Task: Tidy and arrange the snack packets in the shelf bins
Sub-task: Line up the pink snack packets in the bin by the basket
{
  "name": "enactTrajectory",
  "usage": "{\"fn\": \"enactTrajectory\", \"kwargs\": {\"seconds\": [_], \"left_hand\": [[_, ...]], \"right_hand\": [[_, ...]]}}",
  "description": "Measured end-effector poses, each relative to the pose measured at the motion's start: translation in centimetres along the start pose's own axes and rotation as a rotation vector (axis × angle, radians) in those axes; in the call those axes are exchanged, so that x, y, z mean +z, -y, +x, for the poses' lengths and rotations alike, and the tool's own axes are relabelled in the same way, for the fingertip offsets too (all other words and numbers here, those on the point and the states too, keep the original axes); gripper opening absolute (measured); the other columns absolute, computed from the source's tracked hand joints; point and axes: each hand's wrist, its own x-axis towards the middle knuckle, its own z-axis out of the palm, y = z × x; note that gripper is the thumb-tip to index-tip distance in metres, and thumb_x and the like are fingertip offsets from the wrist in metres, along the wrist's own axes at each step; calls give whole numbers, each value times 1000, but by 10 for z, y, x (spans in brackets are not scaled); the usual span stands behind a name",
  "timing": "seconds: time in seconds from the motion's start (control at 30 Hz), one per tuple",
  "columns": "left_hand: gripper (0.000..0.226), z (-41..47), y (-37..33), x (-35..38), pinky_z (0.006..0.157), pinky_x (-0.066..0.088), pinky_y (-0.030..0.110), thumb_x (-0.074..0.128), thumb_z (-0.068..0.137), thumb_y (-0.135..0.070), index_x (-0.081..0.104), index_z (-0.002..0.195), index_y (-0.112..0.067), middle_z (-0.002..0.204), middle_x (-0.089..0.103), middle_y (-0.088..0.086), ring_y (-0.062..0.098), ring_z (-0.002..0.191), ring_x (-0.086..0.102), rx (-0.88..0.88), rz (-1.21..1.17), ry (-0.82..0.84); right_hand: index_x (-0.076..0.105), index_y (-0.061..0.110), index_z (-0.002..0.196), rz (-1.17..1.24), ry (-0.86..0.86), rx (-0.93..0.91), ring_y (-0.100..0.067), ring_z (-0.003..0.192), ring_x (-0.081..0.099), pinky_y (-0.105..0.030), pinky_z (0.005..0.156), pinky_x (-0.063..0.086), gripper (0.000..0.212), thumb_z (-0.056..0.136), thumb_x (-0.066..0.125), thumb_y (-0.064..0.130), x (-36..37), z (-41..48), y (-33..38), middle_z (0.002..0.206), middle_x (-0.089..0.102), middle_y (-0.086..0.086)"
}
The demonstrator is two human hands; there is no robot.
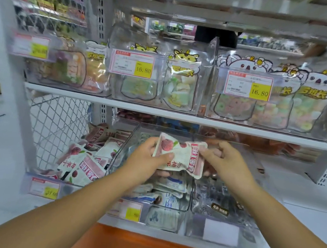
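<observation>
The packet (179, 155) hangs over the middle bin (186, 208), held at both ends, and its pink-and-white print judges it a stray: the matching packets (84, 167) lie heaped in the left bin (70, 189), at about eight o'clock from it, while blue-and-white packets (171, 187) fill the bin directly beneath, at six o'clock. To do this step well, it likely pays to flatten the packet first, then carry it across toward eight o'clock and lay it face up, lined with its fellows, lifting it over the clear wall between the two bins instead of dragging it across. The left hand (145, 159) grips the packet's nine o'clock end, thumb pressed on the printed face and the other fingers curled beneath it. The right hand (226, 161) pinches the three o'clock end between thumb and curled fingers. The packet itself is a small, soft, flat pouch, white with pink borders, a red fruit pictured at its upper left and red lettering on a pink band. It is buckled in the middle, its top edge dipping in a crease.
</observation>
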Motion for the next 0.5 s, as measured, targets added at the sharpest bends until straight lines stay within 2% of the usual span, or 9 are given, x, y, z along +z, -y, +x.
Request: {"fn": "enactTrajectory", "kwargs": {"seconds": [0.1,0.17,0.23,0.27,0.33,0.37,0.4,0.47,0.5], "left_hand": [[20,-4,-7,-40,54,58,29,65,89,-10,59,107,-18,104,69,9,21,82,71,39,-41,-305],[21,-5,-9,-73,49,53,31,64,88,-18,56,106,-21,100,69,8,23,75,70,51,27,-516],[26,-7,-7,-104,62,58,44,66,79,-35,56,102,-27,95,69,4,24,73,71,29,132,-612],[31,-6,-2,-118,72,58,50,67,73,-43,58,97,-27,94,70,2,24,77,72,-1,193,-623],[30,-4,2,-132,82,55,48,72,73,-45,59,93,-27,101,68,-2,27,87,70,-38,356,-607],[29,-3,1,-134,83,54,44,73,79,-39,58,100,-27,106,65,-3,28,92,68,-23,428,-603],[38,0,1,-136,84,52,42,72,83,-32,56,115,-23,114,61,-3,30,97,65,-5,474,-627],[71,10,5,-143,90,46,39,75,82,-25,38,141,-16,130,54,5,33,114,57,22,583,-689],[80,17,9,-145,97,40,41,77,79,-27,34,145,-15,136,50,11,35,122,50,38,737,-711]], "right_hand": [[52,20,89,-212,-34,-28,-26,84,69,-49,79,54,22,90,60,40,9,9,-6,91,72,-7],[57,24,90,-172,-45,-34,-20,84,70,-51,85,53,15,90,61,38,8,17,-12,89,73,0],[61,31,97,-111,-39,-40,-16,85,71,-51,89,53,5,92,60,31,4,28,-21,89,74,4],[61,33,100,-125,-50,-42,-16,85,71,-48,87,53,9,93,60,29,2,32,-25,90,74,5],[62,28,105,-229,-79,-45,-16,76,67,-34,71,51,12,94,59,30,-1,35,-27,83,71,5],[63,25,106,-264,-96,-38,-17,69,63,-30,63,46,14,94,58,29,-3,36,-28,79,69,3],[62,22,108,-267,-101,-33,-20,69,63,-30,60,45,15,94,58,27,-5,36,-30,79,69,0],[60,22,114,-279,-87,-23,-28,82,67,-31,63,48,19,94,58,22,-10,37,-36,91,70,-4],[61,21,114,-300,-79,-14,-30,87,68,-28,62,49,19,95,58,20,-14,38,-38,96,70,-5]]}}
